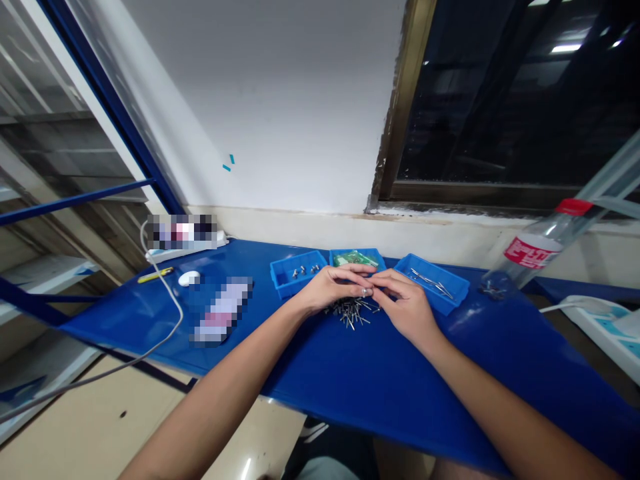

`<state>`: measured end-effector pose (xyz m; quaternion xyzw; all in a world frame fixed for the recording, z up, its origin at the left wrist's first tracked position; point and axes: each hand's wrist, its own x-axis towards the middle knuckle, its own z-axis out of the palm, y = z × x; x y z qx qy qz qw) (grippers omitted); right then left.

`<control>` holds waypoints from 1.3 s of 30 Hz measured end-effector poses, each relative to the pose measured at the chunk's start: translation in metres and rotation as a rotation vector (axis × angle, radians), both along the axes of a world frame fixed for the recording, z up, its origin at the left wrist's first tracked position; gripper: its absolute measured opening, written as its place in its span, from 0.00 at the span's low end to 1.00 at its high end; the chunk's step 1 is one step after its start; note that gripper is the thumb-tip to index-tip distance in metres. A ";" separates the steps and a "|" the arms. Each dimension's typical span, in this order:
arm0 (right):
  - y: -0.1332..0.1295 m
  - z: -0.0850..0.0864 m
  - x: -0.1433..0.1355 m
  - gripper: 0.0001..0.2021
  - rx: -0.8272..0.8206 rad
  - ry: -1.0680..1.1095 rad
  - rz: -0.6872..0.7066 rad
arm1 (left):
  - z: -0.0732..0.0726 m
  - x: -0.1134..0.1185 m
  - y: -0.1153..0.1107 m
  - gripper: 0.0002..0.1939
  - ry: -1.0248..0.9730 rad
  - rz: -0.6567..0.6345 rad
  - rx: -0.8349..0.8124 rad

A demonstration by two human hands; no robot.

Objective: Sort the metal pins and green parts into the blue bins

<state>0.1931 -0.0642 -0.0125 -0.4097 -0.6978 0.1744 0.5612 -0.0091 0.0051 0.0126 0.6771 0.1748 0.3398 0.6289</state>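
Note:
My left hand (332, 287) and my right hand (404, 305) meet fingertip to fingertip above the blue table. Between them is a small shiny metal part (367, 292), pinched by the thumb and fingers of my left hand. The fingertips of my right hand are closed at the same spot; what exactly they grip is too small to make out. Right below lies a loose pile of thin metal pins or rivets (352, 313). Behind the hands stand a blue bin with a few small metal fittings (302, 272) and a bin holding a green packet (356, 257).
At the right, a blue bin (453, 303) holds long thin metal tools (433, 283). A plastic bottle with a red cap (533, 252) stands beyond it. Leftward are a blurred-out flat object (223, 312), a white oval object (189, 278), a yellow cutter (155, 275) and a cable (175, 313).

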 end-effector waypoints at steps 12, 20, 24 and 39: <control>0.010 -0.005 -0.003 0.20 -0.360 0.739 -0.075 | -0.008 0.004 0.005 0.22 -0.006 0.189 -0.074; 0.011 -0.010 0.010 0.11 -0.301 0.097 -0.127 | -0.003 0.001 0.007 0.18 -0.039 0.286 -0.085; 0.007 -0.018 0.004 0.06 -0.070 -0.480 -0.121 | -0.005 0.000 0.009 0.18 -0.071 0.314 -0.115; 0.013 -0.025 0.004 0.09 -0.051 -0.621 -0.165 | -0.007 0.002 0.008 0.16 0.006 0.283 -0.081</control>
